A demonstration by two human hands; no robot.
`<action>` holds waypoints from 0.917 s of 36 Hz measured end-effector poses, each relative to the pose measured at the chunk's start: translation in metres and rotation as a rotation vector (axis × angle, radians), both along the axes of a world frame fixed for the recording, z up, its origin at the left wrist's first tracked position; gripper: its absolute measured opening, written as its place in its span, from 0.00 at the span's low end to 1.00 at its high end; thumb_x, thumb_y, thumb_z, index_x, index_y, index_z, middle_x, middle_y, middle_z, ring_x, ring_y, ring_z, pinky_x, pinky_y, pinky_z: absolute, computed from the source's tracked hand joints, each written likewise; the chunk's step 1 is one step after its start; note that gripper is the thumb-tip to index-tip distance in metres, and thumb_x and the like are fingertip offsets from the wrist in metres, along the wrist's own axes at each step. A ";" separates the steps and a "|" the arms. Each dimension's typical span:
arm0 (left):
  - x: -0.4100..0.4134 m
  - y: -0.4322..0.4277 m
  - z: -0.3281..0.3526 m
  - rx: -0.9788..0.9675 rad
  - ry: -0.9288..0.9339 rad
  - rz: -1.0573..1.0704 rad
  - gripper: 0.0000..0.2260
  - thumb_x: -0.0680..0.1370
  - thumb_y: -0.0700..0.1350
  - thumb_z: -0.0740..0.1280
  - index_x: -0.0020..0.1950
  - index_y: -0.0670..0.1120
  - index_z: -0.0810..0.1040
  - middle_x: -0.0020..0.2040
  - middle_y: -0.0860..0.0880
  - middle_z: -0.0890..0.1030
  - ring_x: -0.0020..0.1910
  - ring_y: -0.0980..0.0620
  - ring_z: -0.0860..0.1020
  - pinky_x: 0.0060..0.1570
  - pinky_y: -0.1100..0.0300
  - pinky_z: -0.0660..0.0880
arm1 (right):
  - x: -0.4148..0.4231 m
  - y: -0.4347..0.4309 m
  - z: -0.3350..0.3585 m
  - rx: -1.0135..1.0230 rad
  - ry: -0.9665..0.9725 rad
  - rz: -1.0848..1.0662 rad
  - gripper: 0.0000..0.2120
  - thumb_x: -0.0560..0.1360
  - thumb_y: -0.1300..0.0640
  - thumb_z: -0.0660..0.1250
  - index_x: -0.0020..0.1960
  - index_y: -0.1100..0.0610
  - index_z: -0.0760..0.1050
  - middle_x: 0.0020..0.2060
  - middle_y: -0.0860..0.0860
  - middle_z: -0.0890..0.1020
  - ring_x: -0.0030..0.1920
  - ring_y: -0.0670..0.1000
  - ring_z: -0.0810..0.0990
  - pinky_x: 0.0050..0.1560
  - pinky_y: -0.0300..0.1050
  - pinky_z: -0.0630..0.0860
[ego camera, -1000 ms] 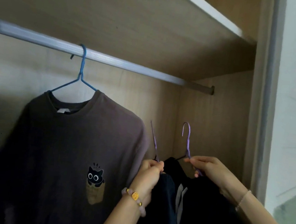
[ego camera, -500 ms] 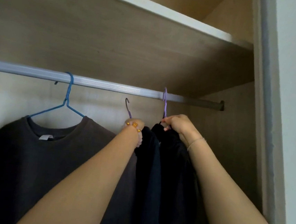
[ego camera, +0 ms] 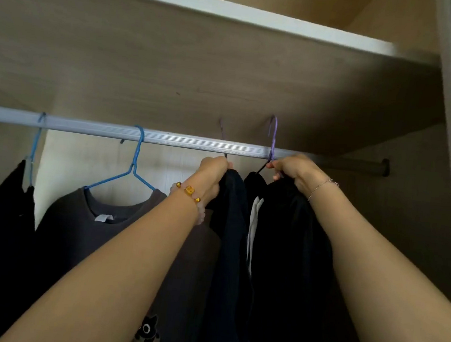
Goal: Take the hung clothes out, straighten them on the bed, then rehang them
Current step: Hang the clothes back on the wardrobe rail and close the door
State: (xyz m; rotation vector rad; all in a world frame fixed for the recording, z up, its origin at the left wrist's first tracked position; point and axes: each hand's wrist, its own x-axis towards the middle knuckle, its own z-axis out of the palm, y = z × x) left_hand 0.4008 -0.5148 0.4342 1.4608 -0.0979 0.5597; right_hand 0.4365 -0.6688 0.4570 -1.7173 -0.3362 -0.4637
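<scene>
Both my arms reach up and forward into the wardrobe, forearms climbing from the bottom corners toward the clothes rail [ego camera: 85, 128]. My left hand [ego camera: 214, 169], a beaded bracelet [ego camera: 189, 192] on its wrist, is just under the rail. Its fingers [ego camera: 223, 165] are curled tight on the neck of a dark hanger [ego camera: 222, 127] at the top of a navy garment [ego camera: 230, 226]. My right hand [ego camera: 296, 172], with a thin chain bracelet [ego camera: 323, 184] at the wrist, is level with it and a little to the right. Its fingers [ego camera: 277, 166] pinch the neck of a purple hanger [ego camera: 273, 137] that carries a black garment [ego camera: 288, 246].

Both hooks rise above the rail. The purple one crosses in front of it, and I cannot tell whether either hook sits on the rail. The two garments hang side by side, touching, with a strip of white showing between them.

To my left, a grey T-shirt [ego camera: 81, 228] hangs on a blue hanger [ego camera: 136, 159], its fabric up against the navy garment. Farther left, another black garment [ego camera: 2, 218] hangs from a second blue hanger [ego camera: 35, 149].

To the right of my right hand, a bare stretch of rail runs to the end bracket [ego camera: 384, 167] at the wardrobe side panel [ego camera: 407, 216]. The shelf [ego camera: 234, 9] sits close above the rail, and the hook tops stand in that narrow gap.
</scene>
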 end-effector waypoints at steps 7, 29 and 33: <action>-0.015 0.006 -0.024 0.071 -0.024 -0.012 0.14 0.77 0.36 0.60 0.61 0.35 0.74 0.40 0.44 0.75 0.35 0.51 0.73 0.31 0.61 0.70 | 0.010 0.003 -0.014 -0.089 0.022 -0.056 0.08 0.74 0.70 0.64 0.38 0.61 0.77 0.13 0.50 0.72 0.11 0.43 0.68 0.19 0.33 0.68; -0.036 0.015 -0.062 0.174 0.035 -0.094 0.04 0.75 0.38 0.66 0.41 0.39 0.75 0.33 0.45 0.74 0.30 0.51 0.73 0.31 0.62 0.70 | 0.014 -0.011 -0.056 -0.365 -0.094 -0.220 0.08 0.73 0.58 0.69 0.35 0.56 0.77 0.35 0.54 0.79 0.40 0.53 0.76 0.46 0.45 0.71; -0.033 0.013 -0.066 0.228 0.004 -0.037 0.08 0.76 0.42 0.66 0.39 0.39 0.75 0.37 0.42 0.75 0.33 0.49 0.73 0.35 0.61 0.71 | 0.000 -0.019 -0.065 -0.375 -0.098 -0.213 0.04 0.73 0.58 0.68 0.45 0.56 0.82 0.43 0.56 0.82 0.47 0.55 0.79 0.53 0.47 0.74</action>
